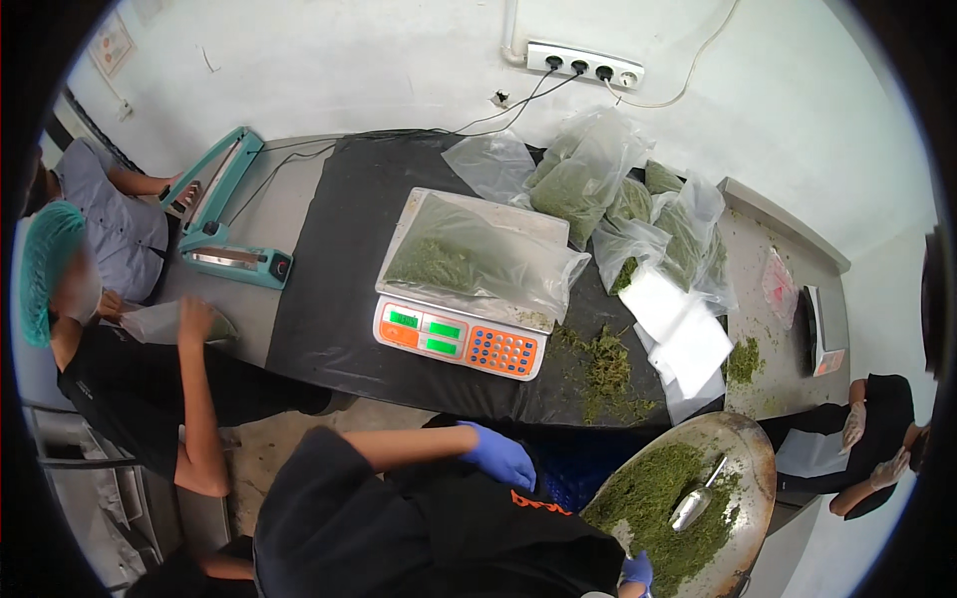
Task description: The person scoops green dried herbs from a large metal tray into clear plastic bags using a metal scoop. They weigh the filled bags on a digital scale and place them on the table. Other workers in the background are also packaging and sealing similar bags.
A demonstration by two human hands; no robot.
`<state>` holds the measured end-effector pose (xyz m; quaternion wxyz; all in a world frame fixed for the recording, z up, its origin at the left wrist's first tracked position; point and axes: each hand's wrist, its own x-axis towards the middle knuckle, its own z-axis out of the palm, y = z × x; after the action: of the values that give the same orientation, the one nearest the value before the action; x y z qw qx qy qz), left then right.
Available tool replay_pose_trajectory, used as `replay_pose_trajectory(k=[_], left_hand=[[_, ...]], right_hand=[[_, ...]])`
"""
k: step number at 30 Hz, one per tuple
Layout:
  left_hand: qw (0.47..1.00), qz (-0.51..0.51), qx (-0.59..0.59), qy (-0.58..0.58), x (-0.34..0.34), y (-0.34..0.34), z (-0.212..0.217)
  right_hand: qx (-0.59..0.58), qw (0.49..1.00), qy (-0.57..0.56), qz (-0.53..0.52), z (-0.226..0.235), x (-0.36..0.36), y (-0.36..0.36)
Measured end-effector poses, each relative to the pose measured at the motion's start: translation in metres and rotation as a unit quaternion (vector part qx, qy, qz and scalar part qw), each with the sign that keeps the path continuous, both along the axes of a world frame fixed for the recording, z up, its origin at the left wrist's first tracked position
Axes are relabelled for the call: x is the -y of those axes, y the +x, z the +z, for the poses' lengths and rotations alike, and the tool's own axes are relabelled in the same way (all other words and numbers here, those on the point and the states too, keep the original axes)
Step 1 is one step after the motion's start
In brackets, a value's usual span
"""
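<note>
My left hand [501, 459], in a blue glove, rests against the front of my dark apron with its fingers stretched out and nothing visible in it. At the lower edge my right hand [638, 572], also blue-gloved and partly hidden, grips the near rim of a large wok [755, 468]. Shredded dried green herb [648, 488] fills much of the wok, and a metal scoop [695, 506] lies on it. On the table, a clear plastic bag [483, 261] part-filled with the herb lies on the digital scale [461, 337], whose green displays are lit.
Filled plastic bags [573, 184], white sheets [688, 334] and loose herb [606, 374] lie on the black-covered table [324, 269]. A teal bag sealer [239, 261] stands left. Co-workers [130, 399] are at left; another [847, 439] is at right. A blue crate [573, 483] sits below.
</note>
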<state>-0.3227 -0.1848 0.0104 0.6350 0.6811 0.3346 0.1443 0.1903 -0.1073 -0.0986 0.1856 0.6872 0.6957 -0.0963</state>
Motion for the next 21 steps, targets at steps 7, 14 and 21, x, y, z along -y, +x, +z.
replay_pose_trajectory(k=[7,14,21], left_hand=[[0.947,-0.213,-0.238,-0.022,-0.027,0.058,-0.039],[0.933,-0.256,-0.248,-0.046,-0.011,0.066,-0.073],[0.946,-0.062,-0.317,-0.042,-0.001,0.08,-0.098]], right_hand=[[-0.356,0.928,0.075,-0.08,0.038,-0.068,-0.084],[-0.36,0.92,0.143,-0.059,0.061,-0.073,-0.12],[-0.345,0.928,0.136,-0.026,0.052,-0.073,-0.124]])
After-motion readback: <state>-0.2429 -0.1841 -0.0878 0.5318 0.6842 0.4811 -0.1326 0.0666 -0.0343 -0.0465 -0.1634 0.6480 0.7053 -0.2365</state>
